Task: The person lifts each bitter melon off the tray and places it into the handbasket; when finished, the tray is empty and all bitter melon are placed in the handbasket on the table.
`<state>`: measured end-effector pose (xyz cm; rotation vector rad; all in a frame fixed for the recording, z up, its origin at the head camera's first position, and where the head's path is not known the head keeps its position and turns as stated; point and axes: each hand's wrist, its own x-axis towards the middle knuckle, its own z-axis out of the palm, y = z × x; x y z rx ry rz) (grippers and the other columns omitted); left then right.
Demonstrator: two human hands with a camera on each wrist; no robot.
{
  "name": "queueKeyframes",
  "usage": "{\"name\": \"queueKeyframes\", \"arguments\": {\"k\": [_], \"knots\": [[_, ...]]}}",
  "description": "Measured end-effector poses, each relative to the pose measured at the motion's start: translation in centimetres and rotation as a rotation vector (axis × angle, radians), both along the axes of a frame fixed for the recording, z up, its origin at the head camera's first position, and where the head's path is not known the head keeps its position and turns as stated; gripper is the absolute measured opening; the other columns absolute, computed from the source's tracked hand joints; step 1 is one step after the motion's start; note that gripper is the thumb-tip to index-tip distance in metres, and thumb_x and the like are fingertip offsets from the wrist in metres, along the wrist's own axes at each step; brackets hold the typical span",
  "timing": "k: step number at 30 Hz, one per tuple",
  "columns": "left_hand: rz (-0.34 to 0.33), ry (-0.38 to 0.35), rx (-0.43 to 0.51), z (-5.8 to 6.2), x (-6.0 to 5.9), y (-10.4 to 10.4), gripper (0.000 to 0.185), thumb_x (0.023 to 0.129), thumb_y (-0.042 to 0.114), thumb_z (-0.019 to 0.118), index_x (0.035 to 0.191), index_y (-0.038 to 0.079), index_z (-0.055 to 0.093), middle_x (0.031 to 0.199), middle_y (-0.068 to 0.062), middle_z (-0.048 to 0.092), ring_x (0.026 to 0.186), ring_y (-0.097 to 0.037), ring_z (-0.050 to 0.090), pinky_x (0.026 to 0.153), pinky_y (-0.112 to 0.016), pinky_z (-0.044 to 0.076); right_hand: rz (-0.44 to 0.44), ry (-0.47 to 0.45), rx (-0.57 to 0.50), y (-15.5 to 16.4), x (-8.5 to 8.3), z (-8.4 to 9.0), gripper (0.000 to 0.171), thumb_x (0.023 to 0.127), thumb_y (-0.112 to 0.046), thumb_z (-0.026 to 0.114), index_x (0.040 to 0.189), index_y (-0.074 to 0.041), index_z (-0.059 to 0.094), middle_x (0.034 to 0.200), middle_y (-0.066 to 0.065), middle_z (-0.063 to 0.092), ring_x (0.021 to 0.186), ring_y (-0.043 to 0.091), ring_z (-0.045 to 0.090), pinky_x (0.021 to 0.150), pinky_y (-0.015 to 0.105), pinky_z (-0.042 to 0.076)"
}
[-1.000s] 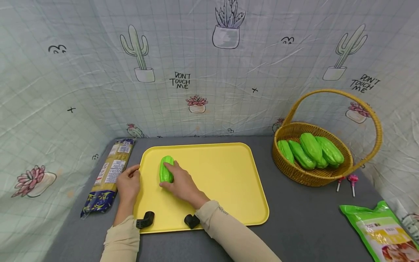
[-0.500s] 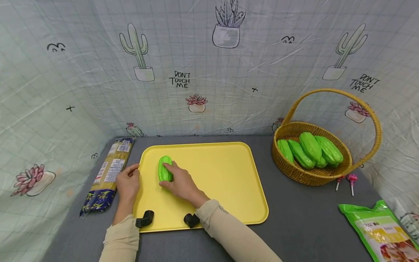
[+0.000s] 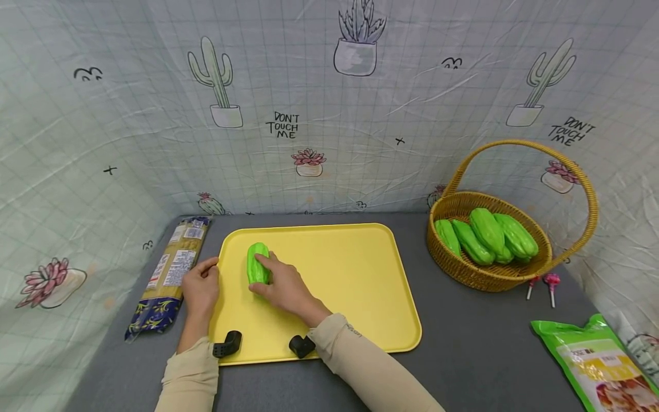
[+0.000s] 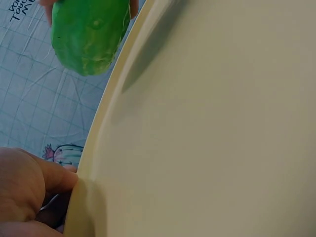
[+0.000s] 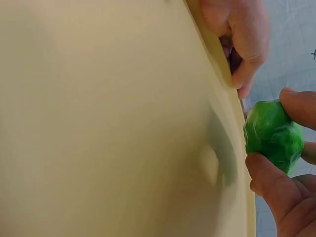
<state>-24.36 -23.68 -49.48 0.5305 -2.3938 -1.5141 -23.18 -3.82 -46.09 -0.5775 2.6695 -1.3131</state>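
Observation:
A bright green, ridged bitter melon (image 3: pixel 258 263) is held above the left part of a yellow tray (image 3: pixel 340 286). My right hand (image 3: pixel 289 286) grips it from the right, thumb on the near side and fingers over the far side. In the right wrist view, fingertips press both sides of the bitter melon (image 5: pixel 274 133), and its shadow falls on the tray apart from it. At the tray's left edge my left hand (image 3: pixel 202 288) pinches the rim, as the left wrist view shows with fingers (image 4: pixel 61 178) against it. The left hand's undersides are hidden.
A wicker basket (image 3: pixel 463 274) with several bitter melons stands at the back right, its handle arching high. Two lollipops (image 3: pixel 552 280) lie beside it, and a green bag (image 3: pixel 592 355) lies front right. Left of the tray is a long noodle packet (image 3: pixel 172 269).
My right hand has shifted slightly left and upward in the view with the bitter melon. The left hand stays at the tray's rim.

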Motion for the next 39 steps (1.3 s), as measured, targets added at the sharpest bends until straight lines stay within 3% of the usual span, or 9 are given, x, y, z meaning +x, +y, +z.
{"name": "queueKeyframes", "arguments": {"k": [13, 18, 26, 39], "knots": [[0.014, -0.004, -0.003, 0.0, -0.1, 0.0, 0.036, 0.107, 0.009, 0.046, 0.137, -0.001, 0.063, 0.136, -0.026, 0.062, 0.120, -0.036, 0.061, 0.067, -0.001, 0.035, 0.028, -0.025, -0.128, 1.6, 0.5, 1.3, 0.069, 0.096, -0.026, 0.073, 0.157, -0.017, 0.042, 0.166, 0.022, 0.028, 0.135, 0.031, 0.057, 0.087, 0.021, 0.052], [0.020, -0.007, -0.010, -0.2, -0.2, 0.0, 0.036, 0.107, 0.010, 0.046, 0.137, 0.000, 0.064, 0.136, -0.025, 0.062, 0.119, -0.036, 0.061, 0.068, -0.001, 0.035, 0.032, -0.038, -0.168, 2.2, 0.7, 1.8, 0.069, 0.096, -0.025, 0.073, 0.158, -0.019, 0.041, 0.167, 0.019, 0.026, 0.140, 0.031, 0.052, 0.091, 0.020, 0.053], [0.011, -0.026, -0.008, -0.1, 0.0, 0.0, 0.036, 0.108, 0.012, 0.046, 0.138, 0.001, 0.063, 0.135, -0.024, 0.062, 0.119, -0.036, 0.061, 0.066, -0.001, 0.036, 0.026, -0.050, -0.244, 3.7, 0.8, 2.7, 0.069, 0.096, -0.023, 0.072, 0.158, -0.017, 0.041, 0.168, 0.018, 0.023, 0.145, 0.030, 0.046, 0.105, 0.031, 0.052], [0.004, -0.012, -0.013, 0.0, 0.0, -0.1, 0.036, 0.107, 0.011, 0.046, 0.137, 0.000, 0.063, 0.135, -0.025, 0.062, 0.118, -0.036, 0.061, 0.066, 0.000, 0.036, 0.017, -0.051, -0.302, 5.6, 0.9, 3.9, 0.071, 0.097, -0.018, 0.071, 0.159, -0.016, 0.037, 0.170, 0.013, 0.020, 0.149, 0.028, 0.041, 0.104, 0.032, 0.052]]}}
